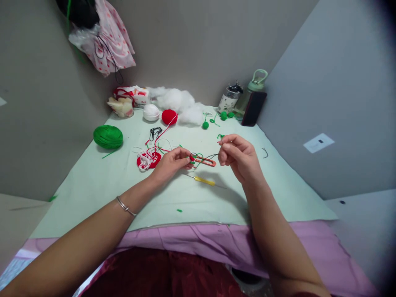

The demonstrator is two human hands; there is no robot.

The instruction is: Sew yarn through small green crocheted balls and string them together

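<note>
My left hand (pixel 173 163) is closed in a pinch on a small red and green crocheted piece (pixel 192 158) just above the pale green table cloth (pixel 102 181). My right hand (pixel 238 156) is closed too, pinching a dark strand (pixel 210 156) that runs from the piece to its fingers. Under the piece lies an orange thread snip (pixel 206 162). A yellow-handled crochet hook (pixel 204 180) lies on the cloth just in front of my hands. A flat red crocheted disc with white yarn on it (pixel 148 160) sits left of my left hand.
A green yarn ball (pixel 108 137) lies at the left. A white ball (pixel 151 112), a red ball (pixel 169 116) and white stuffing (pixel 181 101) are at the back. Small green pieces (pixel 205 124), a bottle (pixel 254 88), a dark phone (pixel 253 108) and a jar (pixel 229 99) stand back right.
</note>
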